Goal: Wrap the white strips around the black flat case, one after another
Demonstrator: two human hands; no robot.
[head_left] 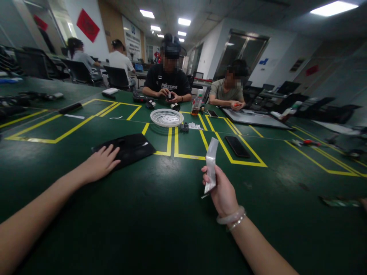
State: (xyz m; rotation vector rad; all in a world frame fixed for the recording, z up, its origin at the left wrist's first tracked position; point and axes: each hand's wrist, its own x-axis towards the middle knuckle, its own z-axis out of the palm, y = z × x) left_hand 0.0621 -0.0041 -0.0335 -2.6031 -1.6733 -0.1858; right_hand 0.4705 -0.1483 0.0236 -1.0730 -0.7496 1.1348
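Note:
My left hand [100,163] lies flat with spread fingers on the near left part of a flat black pouch or cloth [134,149], whose exact kind I cannot tell. To the right, my right hand [222,187] is raised over the green table and closed round a bent, shiny whitish strip [211,160]. The strip stands nearly upright, its upper end sticking out above the fingers and its lower end below the thumb. A pale bangle and a beaded bracelet circle the right wrist.
Yellow tape [192,157] marks rectangles on the green table [160,214]. Beyond my hands are a white round basket [166,118], a dark phone [236,146] and a bottle [196,105]. Two people sit across, one handling a small dark object; a large dark panel [256,117] lies at right.

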